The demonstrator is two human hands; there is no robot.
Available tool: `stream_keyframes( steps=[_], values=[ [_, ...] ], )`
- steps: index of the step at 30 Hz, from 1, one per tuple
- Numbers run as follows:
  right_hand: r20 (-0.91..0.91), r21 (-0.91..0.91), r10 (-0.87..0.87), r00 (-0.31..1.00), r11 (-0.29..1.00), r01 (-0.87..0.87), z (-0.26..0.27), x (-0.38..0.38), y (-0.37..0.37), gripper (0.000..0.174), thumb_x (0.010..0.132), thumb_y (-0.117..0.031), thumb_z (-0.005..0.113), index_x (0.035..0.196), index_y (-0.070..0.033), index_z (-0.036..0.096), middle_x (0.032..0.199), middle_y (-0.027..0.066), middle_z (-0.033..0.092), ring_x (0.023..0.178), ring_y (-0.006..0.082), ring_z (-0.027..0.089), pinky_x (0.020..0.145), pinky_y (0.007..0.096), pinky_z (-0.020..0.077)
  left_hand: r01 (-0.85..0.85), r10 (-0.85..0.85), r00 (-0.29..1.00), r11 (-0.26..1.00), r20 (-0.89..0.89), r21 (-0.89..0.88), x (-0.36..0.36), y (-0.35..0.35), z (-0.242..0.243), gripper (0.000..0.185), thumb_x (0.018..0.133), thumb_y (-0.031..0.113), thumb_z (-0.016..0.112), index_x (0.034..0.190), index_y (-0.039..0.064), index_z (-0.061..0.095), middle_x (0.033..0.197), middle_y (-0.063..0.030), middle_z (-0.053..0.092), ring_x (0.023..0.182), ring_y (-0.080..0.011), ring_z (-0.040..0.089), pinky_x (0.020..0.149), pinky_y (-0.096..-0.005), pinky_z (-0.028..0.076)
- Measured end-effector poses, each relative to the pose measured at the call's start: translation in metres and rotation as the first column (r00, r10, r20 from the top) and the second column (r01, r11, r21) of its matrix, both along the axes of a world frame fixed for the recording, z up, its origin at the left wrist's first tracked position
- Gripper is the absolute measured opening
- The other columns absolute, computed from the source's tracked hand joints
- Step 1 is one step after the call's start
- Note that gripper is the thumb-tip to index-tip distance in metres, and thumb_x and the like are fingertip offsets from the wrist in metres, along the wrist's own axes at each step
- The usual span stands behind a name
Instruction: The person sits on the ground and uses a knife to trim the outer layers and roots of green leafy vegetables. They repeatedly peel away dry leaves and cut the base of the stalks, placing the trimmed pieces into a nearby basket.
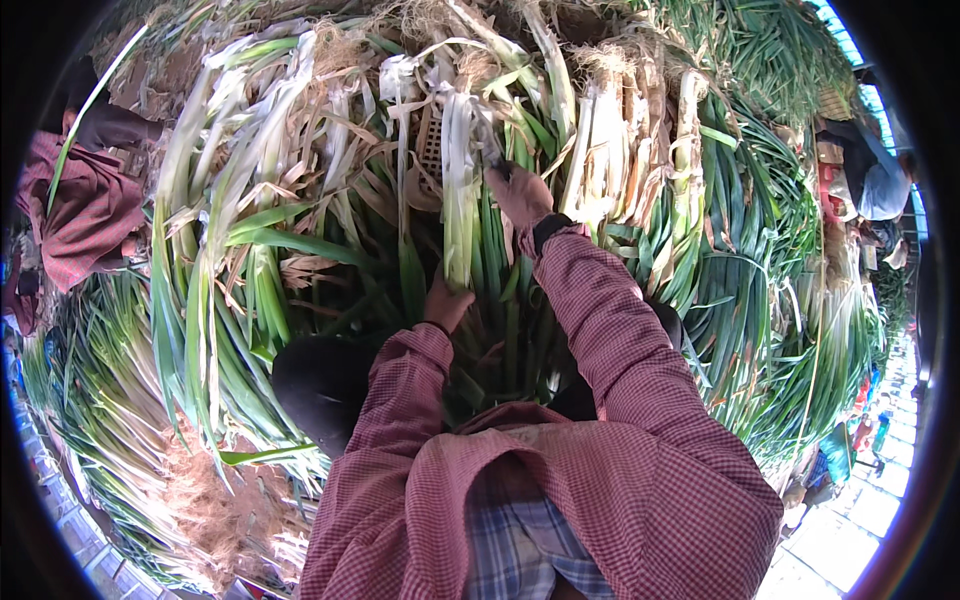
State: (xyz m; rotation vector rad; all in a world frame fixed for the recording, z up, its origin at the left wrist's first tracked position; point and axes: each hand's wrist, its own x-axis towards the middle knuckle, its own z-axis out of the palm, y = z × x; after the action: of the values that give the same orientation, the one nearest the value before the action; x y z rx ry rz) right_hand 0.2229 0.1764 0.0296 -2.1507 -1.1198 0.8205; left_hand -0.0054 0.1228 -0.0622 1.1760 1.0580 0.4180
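Note:
My left hand (448, 302) is closed around the green lower part of a thick leek (457, 187). Its white shank points away from me, with the hairy roots at the far end. Beside that shank, my right hand (523, 196) grips a small dark-handled tool (495, 154), apparently a knife; its tip is blurred against the stalks. Under and around both hands lie more leeks with dry, papery outer leaves. A slatted plastic crate (430, 146) shows partly behind the stalks, just left of the held leek.
Trimmed-looking white-stemmed leeks (217, 150) lie to the left, and a root-ended bundle (607, 142) to the right. Large leek heaps (750, 225) surround me. A person in a red checked garment (86, 202) is at far left, another person (881, 180) at far right.

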Motion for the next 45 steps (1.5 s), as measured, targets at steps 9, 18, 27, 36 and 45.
stream_keyframes(
  steps=[9,18,27,36,45],
  values=[
    [-0.301,-0.042,0.013,0.954,0.999,-0.027,0.067,-0.086,-0.172,0.041,0.09,-0.036,0.06,0.114,-0.003,0.062,0.09,0.0208,0.069,0.086,0.0341,0.069,0.074,0.04,0.0515,0.075,0.005,0.986,0.883,0.169,-0.464,-0.031,0.034,-0.001,0.027,0.079,0.019,0.063,0.1,0.002,0.065,0.085,-0.0072,0.066,0.074,-0.0206,0.065,0.07,-0.0337,0.052],
    [-0.119,0.027,0.087,0.989,0.996,-0.084,0.029,-0.106,-0.169,0.039,0.089,-0.032,0.061,0.11,0.0,0.065,0.091,0.0219,0.068,0.089,0.0372,0.067,0.077,0.0389,0.0508,-0.166,0.288,0.945,0.828,0.152,-0.535,-0.029,0.022,-0.014,0.033,0.085,0.034,0.068,0.098,0.004,0.07,0.082,-0.0068,0.069,0.072,-0.0203,0.066,0.066,-0.0323,0.051],
    [-0.331,0.016,0.064,0.942,0.998,-0.062,0.022,-0.09,-0.088,0.042,0.09,-0.041,0.057,0.109,-0.004,0.066,0.086,0.0185,0.07,0.083,0.0362,0.068,0.073,0.0431,0.0516,-0.187,0.185,0.982,0.981,-0.029,-0.055,-0.033,0.015,-0.065,0.05,0.086,0.045,0.068,0.101,-0.002,0.068,0.089,-0.0085,0.067,0.084,-0.0188,0.06,0.077,-0.0338,0.045],
    [0.028,0.017,0.14,0.99,0.99,-0.14,0.009,-0.074,0.006,0.049,0.093,-0.046,0.049,0.111,-0.002,0.062,0.087,0.0258,0.067,0.083,0.0431,0.066,0.073,0.0472,0.0521,-0.298,0.291,0.954,0.946,-0.076,-0.127,-0.027,0.008,-0.036,0.052,0.087,0.048,0.069,0.104,-0.001,0.068,0.094,-0.0085,0.067,0.089,-0.0156,0.059,0.082,-0.0319,0.046],
    [0.156,0.004,0.237,0.959,0.971,-0.24,-0.04,-0.049,0.05,0.053,0.094,-0.05,0.046,0.112,-0.003,0.062,0.085,0.0267,0.067,0.081,0.0436,0.066,0.069,0.0482,0.0526,-0.338,0.347,0.938,0.919,0.006,-0.202,-0.02,0.008,-0.022,0.048,0.086,0.043,0.073,0.103,-0.001,0.068,0.095,-0.007,0.067,0.088,-0.0141,0.058,0.082,-0.0305,0.046]
  ],
)
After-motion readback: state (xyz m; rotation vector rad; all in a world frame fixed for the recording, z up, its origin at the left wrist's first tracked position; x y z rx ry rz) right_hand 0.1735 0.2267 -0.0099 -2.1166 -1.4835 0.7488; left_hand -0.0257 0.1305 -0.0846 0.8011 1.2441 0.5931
